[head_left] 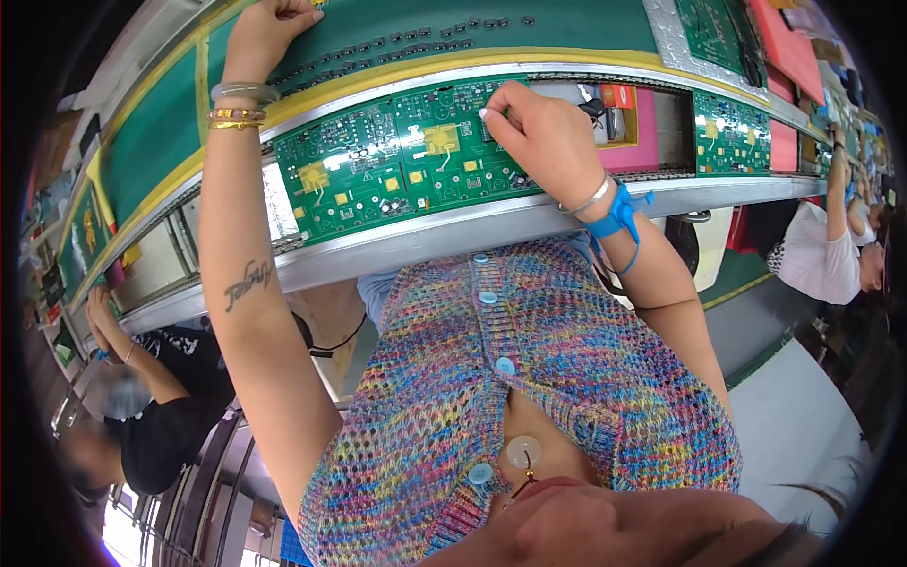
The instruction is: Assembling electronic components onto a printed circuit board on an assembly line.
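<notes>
A green circuit board [368, 189] with yellow patches and many small parts lies in the metal rail in front of me. My right hand [553, 137] is over the board's right end, fingers curled, with thumb and forefinger together at a dark part on the board [487, 129]; what they hold, if anything, is hidden. My left hand [265, 38] reaches to the far green mat [586, 33], its fingers pinched beside a small yellow piece [318, 4] at the picture's top edge. Rows of small black components [397, 40] lie on the mat, right of that hand.
A metal rail [416, 227] runs between me and the board. Further right along it are a pink tray [647, 132] with small items and another green board [732, 137]. Other people work at both sides, one person in black [179, 397] at left, one in white [822, 246] at right.
</notes>
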Demonstrator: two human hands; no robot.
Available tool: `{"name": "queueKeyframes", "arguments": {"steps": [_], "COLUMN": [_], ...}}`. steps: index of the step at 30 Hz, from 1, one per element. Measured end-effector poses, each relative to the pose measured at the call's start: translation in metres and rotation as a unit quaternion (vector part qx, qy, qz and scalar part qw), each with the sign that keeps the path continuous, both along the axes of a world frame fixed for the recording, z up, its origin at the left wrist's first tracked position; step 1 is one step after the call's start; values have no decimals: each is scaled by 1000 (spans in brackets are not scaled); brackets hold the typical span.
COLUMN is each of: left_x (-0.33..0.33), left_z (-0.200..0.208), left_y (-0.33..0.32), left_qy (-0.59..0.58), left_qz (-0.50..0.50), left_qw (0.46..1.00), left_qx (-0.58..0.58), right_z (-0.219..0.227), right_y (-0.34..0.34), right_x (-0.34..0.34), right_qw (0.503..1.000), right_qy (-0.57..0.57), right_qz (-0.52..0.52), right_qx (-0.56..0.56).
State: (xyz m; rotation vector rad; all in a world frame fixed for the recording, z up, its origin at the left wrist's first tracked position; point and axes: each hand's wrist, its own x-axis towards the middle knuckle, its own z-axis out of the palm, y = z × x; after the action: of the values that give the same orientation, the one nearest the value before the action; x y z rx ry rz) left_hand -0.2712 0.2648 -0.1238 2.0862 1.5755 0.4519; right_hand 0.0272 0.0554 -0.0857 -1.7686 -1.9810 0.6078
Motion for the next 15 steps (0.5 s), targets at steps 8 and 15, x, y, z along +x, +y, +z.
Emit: {"name": "queueKeyframes", "arguments": {"steps": [8, 15], "left_x": [31, -14], "left_z": [47, 41], "left_y": [-99, -189], "left_qy": [-259, -305], "left_qz": [11, 91], "left_qw": [965, 923], "left_qx": [-37, -216], "right_z": [-11, -7], "right_y": [15, 22], "right_x": [1, 2], "right_qw": [999, 997], "right_qy": [-44, -81], "right_qz": [-4, -5], "right_qx": [12, 12]}}
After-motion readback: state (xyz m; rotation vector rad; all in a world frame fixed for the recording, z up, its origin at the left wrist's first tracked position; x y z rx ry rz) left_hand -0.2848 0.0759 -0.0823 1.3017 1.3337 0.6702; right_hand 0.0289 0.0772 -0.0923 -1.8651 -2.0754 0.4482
